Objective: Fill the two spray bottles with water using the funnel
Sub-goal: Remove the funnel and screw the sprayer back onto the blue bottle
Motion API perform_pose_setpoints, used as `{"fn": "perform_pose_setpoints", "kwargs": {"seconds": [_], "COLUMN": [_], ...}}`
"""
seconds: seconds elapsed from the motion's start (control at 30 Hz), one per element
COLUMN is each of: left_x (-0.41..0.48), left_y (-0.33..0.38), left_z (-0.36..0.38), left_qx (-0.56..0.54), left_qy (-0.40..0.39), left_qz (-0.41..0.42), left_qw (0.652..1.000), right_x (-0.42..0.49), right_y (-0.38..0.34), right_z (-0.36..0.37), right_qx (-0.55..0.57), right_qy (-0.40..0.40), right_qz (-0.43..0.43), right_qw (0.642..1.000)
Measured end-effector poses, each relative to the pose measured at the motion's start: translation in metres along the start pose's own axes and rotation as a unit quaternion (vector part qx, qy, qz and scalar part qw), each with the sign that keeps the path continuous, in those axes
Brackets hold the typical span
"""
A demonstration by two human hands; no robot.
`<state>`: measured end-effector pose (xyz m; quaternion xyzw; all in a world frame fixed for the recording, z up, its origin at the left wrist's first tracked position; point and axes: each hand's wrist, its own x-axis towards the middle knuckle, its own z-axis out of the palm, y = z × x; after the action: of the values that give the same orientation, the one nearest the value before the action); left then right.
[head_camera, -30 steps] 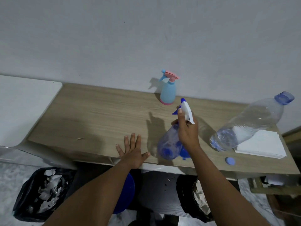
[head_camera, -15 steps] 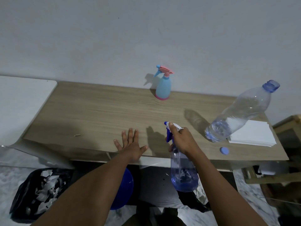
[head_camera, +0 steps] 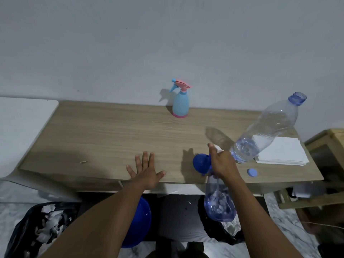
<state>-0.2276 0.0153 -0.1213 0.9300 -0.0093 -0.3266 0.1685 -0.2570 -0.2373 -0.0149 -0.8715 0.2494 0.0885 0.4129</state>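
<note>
Currently my right hand [head_camera: 222,165] grips the clear spray bottle [head_camera: 218,205] by its neck, below the counter's [head_camera: 111,136] front edge, beside the funnel [head_camera: 201,162]. My left hand [head_camera: 147,172] lies flat, fingers spread, near that edge. The pink-topped spray bottle [head_camera: 180,105] stands at the back edge.

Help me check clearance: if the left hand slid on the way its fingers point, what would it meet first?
Probably only the wall: the left hand lies flat on the table, with bare wood ahead of its fingers. The light-blue spray bottle stands right of that line, though depth is uncertain.
</note>
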Motion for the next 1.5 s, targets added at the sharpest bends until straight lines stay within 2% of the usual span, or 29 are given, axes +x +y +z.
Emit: {"fn": "perform_pose_setpoints", "kwargs": {"seconds": [0.13,0.23,0.33,0.5,0.6,0.83,1.03,1.33,1.5], "left_x": [0.001,0.001,0.006,0.022,0.027,0.032,0.035,0.037,0.039], "left_y": [-0.001,-0.001,-0.003,-0.005,-0.008,-0.006,-0.002,-0.006,-0.007], "left_z": [0.003,0.004,-0.008,-0.025,-0.024,-0.026,-0.03,-0.027,-0.025], "left_qx": [-0.007,-0.001,0.007,0.028,0.025,0.028,0.029,0.026,0.023], "left_qy": [0.017,0.074,0.097,0.012,-0.007,-0.022,-0.033,-0.013,-0.007], "left_qz": [0.002,0.01,0.017,0.008,0.011,0.003,-0.008,0.009,0.009], "left_qw": [1.0,0.997,0.995,1.0,1.0,0.999,0.999,1.0,1.0], "right_x": [0.004,0.002,0.008,0.047,0.078,0.146,0.181,0.199,0.193], "right_y": [-0.008,-0.031,-0.063,-0.12,-0.152,-0.212,-0.232,-0.233,-0.228], "right_z": [0.005,0.005,0.003,0.014,0.024,0.061,0.088,0.092,0.088], "right_qx": [0.145,0.219,0.198,0.151,0.116,0.044,0.014,0.023,0.076], "right_qy": [0.008,0.036,0.074,0.065,0.068,0.056,0.049,0.047,0.028], "right_qz": [-0.035,-0.1,-0.187,-0.259,-0.28,-0.288,-0.271,-0.266,-0.285], "right_qw": [0.989,0.97,0.959,0.952,0.951,0.955,0.961,0.963,0.955]}}
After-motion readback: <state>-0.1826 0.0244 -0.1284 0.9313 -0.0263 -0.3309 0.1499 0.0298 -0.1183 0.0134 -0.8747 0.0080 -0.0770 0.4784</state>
